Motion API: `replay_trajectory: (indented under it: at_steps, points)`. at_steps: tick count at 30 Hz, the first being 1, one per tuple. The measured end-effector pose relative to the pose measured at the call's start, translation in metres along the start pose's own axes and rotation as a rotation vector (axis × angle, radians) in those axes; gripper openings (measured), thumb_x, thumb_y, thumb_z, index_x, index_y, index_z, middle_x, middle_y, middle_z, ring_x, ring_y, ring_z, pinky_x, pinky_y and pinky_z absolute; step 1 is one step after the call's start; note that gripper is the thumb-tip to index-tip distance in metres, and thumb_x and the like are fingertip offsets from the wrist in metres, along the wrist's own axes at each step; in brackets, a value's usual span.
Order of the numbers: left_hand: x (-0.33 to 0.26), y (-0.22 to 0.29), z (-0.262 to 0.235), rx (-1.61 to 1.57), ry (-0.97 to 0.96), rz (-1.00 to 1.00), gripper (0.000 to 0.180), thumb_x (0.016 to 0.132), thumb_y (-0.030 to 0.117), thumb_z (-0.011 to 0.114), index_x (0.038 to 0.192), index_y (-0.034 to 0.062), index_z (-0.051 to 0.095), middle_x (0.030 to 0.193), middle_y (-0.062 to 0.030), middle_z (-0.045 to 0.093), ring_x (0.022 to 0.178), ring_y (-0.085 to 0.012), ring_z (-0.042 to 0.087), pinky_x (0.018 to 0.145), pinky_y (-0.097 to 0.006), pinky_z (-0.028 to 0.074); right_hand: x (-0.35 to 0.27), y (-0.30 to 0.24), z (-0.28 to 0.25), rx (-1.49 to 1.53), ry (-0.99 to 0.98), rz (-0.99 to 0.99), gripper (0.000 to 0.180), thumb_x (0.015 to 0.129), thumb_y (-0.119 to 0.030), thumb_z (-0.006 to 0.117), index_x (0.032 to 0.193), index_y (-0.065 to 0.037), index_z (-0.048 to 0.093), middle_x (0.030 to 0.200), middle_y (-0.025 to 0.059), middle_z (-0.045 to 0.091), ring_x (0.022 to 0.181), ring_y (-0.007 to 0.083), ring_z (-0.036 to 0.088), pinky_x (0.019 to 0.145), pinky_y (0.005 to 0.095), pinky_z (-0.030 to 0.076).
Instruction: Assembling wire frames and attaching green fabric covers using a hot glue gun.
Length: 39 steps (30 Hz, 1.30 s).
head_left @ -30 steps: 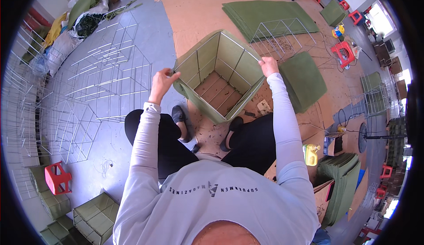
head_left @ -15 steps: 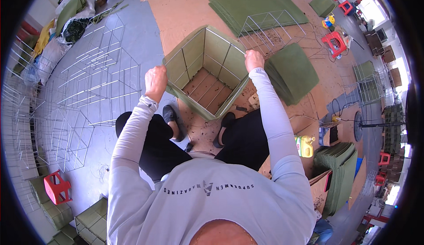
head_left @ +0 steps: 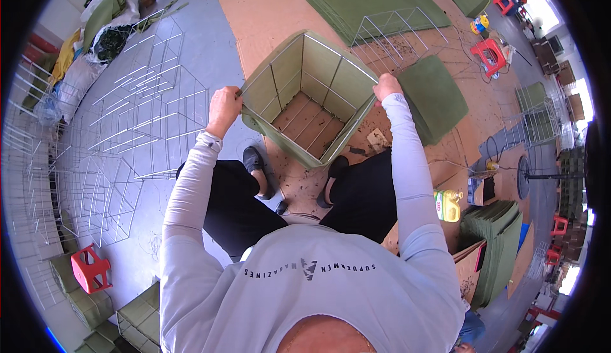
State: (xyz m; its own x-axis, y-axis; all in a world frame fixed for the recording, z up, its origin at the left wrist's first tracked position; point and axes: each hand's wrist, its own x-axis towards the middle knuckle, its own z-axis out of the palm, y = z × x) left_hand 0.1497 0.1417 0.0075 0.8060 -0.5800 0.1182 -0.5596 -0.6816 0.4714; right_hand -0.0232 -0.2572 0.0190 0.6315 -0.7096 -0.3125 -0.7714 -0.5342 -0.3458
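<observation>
In front of my legs is a box-shaped wire frame (head_left: 315, 135) with green felt-like cloth (head_left: 267, 79) wrapped round its outside. Its top is open, and through the wire grid at the bottom the brown board shows. My left hand (head_left: 224, 106) is closed on the left corner of the upper edge. Opposite it, my right hand (head_left: 387, 88) pinches the cloth and rim at the right corner. The fingertips of both hands are partly hidden by the edge they grip.
Bare wire frames (head_left: 149, 114) stand on the grey floor at left. Green sheet stacks (head_left: 436, 98) lie on the brown board at right and far side. Red stools (head_left: 91, 269), a yellow jug (head_left: 448, 206) and a black fan (head_left: 523, 177) stand around. Someone's blue clothing (head_left: 470, 327) shows lower right.
The cloth-covered frame has shifted slightly right and tilted a little, both hands moving with it. My right hand shows slightly farther right. The whole view has shifted a little as well.
</observation>
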Motion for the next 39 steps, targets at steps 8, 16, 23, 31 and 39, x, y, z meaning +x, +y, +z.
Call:
replay_trajectory:
  at_steps: [8,16,23,31,39]
  points:
    - [-0.032,0.056,-0.015,-0.562,0.019,-0.322,0.038,0.077,-0.002,0.055,0.115,-0.006,0.056,0.061,-0.0154,0.067,0.052,-0.0174,0.067,0.047,-0.029,0.054,0.063,-0.057,-0.03,0.09,0.51,-0.392,0.033,0.08,-0.017,0.07,0.11,-0.005,0.068,0.105,0.0209,0.068,0.099,0.0341,0.066,0.089,0.0408,0.052]
    - [-0.074,0.124,0.04,-0.753,-0.166,-0.159,0.049,0.085,-0.003,0.056,0.133,-0.0027,0.047,0.065,-0.0094,0.066,0.056,-0.0149,0.067,0.052,-0.027,0.055,0.129,-0.023,-0.015,0.378,0.384,-0.486,0.04,0.084,-0.031,0.068,0.114,-0.005,0.066,0.111,0.0193,0.066,0.103,0.0357,0.063,0.094,0.0378,0.048]
    - [-0.069,0.127,0.037,-0.128,-0.27,0.444,0.054,0.079,0.012,0.072,0.129,0.0027,0.053,0.096,-0.0128,0.066,0.093,-0.0266,0.066,0.078,-0.036,0.053,0.077,0.051,-0.046,0.153,0.23,-0.314,0.035,0.083,-0.034,0.069,0.099,-0.003,0.069,0.101,0.0203,0.068,0.096,0.037,0.064,0.088,0.0424,0.049]
    - [-0.02,0.14,0.047,0.188,0.145,0.933,0.052,0.068,0.021,0.074,0.117,0.0095,0.059,0.096,-0.0088,0.055,0.102,-0.0256,0.055,0.098,-0.045,0.041,0.038,0.102,-0.028,-0.044,0.245,-0.094,0.039,0.073,-0.031,0.078,0.096,-0.001,0.071,0.095,0.0221,0.068,0.092,0.037,0.065,0.085,0.0429,0.051]
    - [-0.001,0.144,0.051,-0.083,-0.19,1.068,0.014,0.067,0.015,0.067,0.066,0.0091,0.054,0.074,-0.0042,0.054,0.082,-0.024,0.057,0.076,-0.036,0.046,0.021,0.078,0.001,0.055,0.642,-0.374,0.018,0.084,-0.018,0.067,0.079,-0.002,0.059,0.074,0.0225,0.062,0.077,0.0462,0.059,0.068,0.0538,0.045]
